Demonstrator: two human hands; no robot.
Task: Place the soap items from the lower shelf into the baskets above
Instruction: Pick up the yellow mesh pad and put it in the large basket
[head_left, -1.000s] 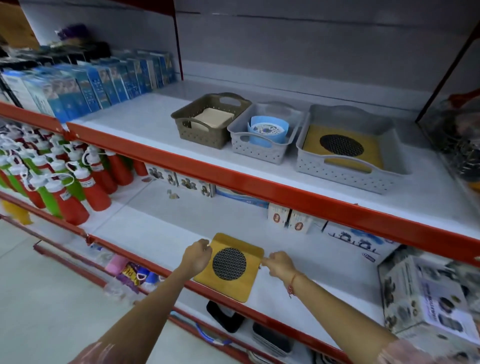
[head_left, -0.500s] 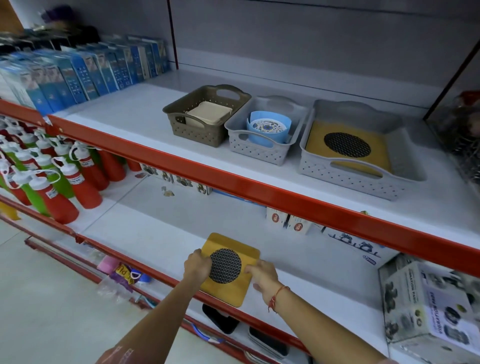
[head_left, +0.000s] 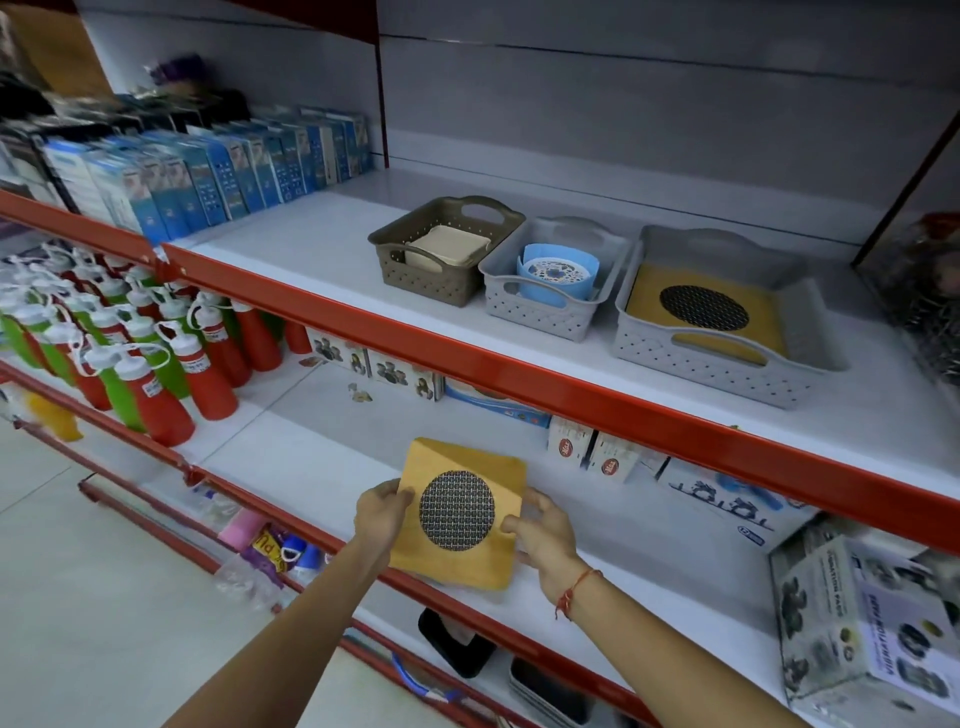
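A square wooden soap tray (head_left: 457, 551) with a round metal mesh centre is at the front of the lower shelf (head_left: 322, 447). My left hand (head_left: 382, 514) grips its left edge and my right hand (head_left: 545, 530) grips its right edge. On the upper shelf stand three baskets. The brown basket (head_left: 415, 273) holds a cream square item. The small grey basket (head_left: 540, 306) holds a blue round soap dish (head_left: 556, 275). The large grey basket (head_left: 706, 364) holds a matching wooden mesh tray (head_left: 644, 301).
A red shelf lip (head_left: 519, 364) runs between the two shelves. Red and green squeeze bottles (head_left: 156, 358) crowd the lower shelf's left. Small boxes (head_left: 587, 452) line its back; a large printed box (head_left: 862, 623) sits at right. Blue boxes (head_left: 208, 176) fill the upper left.
Both hands have closed onto the wooden tray's side edges, and its near end has tilted up off the lower shelf toward me.
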